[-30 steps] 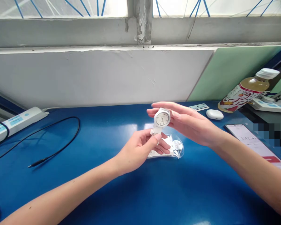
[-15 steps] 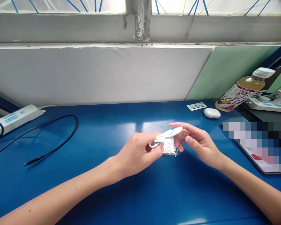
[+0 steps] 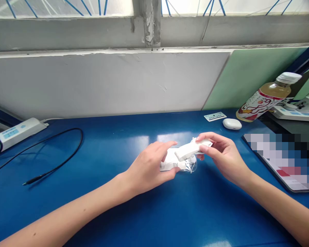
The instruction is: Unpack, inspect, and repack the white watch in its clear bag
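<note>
At the middle of the blue bench (image 3: 103, 147), well in from its left and right edges, I judge the handling partway through: the lifting is done, the laying-down is not. My left hand (image 3: 148, 168) is spread, thumb and fingers well apart, with nothing gripped. My right hand (image 3: 227, 156) is pinched closed on one end of its load. The clear packet (image 3: 171, 157) lies on the bench, its left end beneath my left fingers (whether my thumb touches it, I can't tell). Over the packet's right part I have the white watch (image 3: 189, 150), between both hands, its free end angled down toward the left one but apart from it; whether its strap is fastened I can't make out.
</note>
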Demonstrator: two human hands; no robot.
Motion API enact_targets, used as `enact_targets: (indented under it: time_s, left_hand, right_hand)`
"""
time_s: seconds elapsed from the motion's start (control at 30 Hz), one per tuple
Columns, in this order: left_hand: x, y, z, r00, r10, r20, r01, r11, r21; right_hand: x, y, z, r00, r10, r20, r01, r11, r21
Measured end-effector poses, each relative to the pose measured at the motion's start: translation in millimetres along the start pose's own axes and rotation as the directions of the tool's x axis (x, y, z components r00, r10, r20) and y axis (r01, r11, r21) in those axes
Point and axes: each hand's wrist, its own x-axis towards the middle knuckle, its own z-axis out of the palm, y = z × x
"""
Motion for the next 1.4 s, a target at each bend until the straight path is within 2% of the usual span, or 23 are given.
enact_targets:
  time_s: [0.17, 0.33, 0.4, 0.5, 0.6, 0.7, 0.87, 0.93, 1.0, 1.1, 1.23, 1.3, 1.4]
  left_hand:
    - [0, -15, 5.5, 0.995, 0.062, 0.075, -0.069, 0.992, 0.101]
    - [-3, -24, 8.5, 0.986, 0.015, 0.169, -0.03, 0.996, 0.087]
    - [-4, -25, 8.9, 0.984, -0.008, 0.177, -0.005, 0.997, 0.072]
    - [-7, -25, 9.4, 0.985, -0.021, 0.171, 0.009, 0.997, 0.07]
    - [-9, -26, 10.0, 0.987, -0.032, 0.158, 0.021, 0.997, 0.072]
    - [-10, -27, 11.4, 0.99, -0.042, 0.137, 0.034, 0.997, 0.063]
    - [-13, -27, 14.5, 0.995, -0.022, 0.099, 0.017, 0.998, 0.057]
    - [-14, -27, 15.3, 0.996, -0.014, 0.084, 0.009, 0.998, 0.06]
    - [-14, -28, 15.5, 0.997, -0.013, 0.075, 0.008, 0.998, 0.066]
    - [-15, -28, 14.9, 0.996, -0.033, 0.082, 0.028, 0.998, 0.06]
    - [-14, -26, 12.9, 0.992, -0.078, 0.103, 0.074, 0.996, 0.045]
    - [-14, -25, 12.4, 0.992, -0.075, 0.105, 0.07, 0.996, 0.05]
    - [-12, -25, 12.6, 0.994, -0.045, 0.095, 0.039, 0.997, 0.064]
  right_hand:
    - [4, 1, -9, 0.997, -0.023, -0.077, 0.021, 0.999, -0.029]
    - [6, 4, -10, 0.992, -0.057, -0.11, 0.032, 0.975, -0.219]
    - [5, 5, -11, 0.987, -0.098, -0.126, 0.047, 0.932, -0.359]
    - [5, 6, -14, 0.971, -0.199, -0.132, 0.091, 0.82, -0.565]
    - [6, 5, -15, 0.961, -0.246, -0.126, 0.105, 0.746, -0.657]
    - [7, 6, -17, 0.974, -0.189, -0.126, 0.059, 0.749, -0.66]
    - [10, 13, -17, 0.998, -0.008, -0.055, -0.02, 0.875, -0.484]
    - [10, 15, -17, 1.0, 0.024, -0.016, -0.029, 0.867, -0.498]
    - [10, 16, -18, 1.0, 0.012, 0.028, 0.007, 0.802, -0.597]
    - [10, 16, -21, 0.989, -0.04, 0.144, 0.136, 0.64, -0.756]
    - [10, 17, -26, 0.962, -0.045, 0.268, 0.26, 0.442, -0.859]
    - [9, 20, -26, 0.956, -0.047, 0.288, 0.283, 0.39, -0.876]
    - [5, 23, -21, 0.934, -0.072, 0.349, 0.35, 0.369, -0.861]
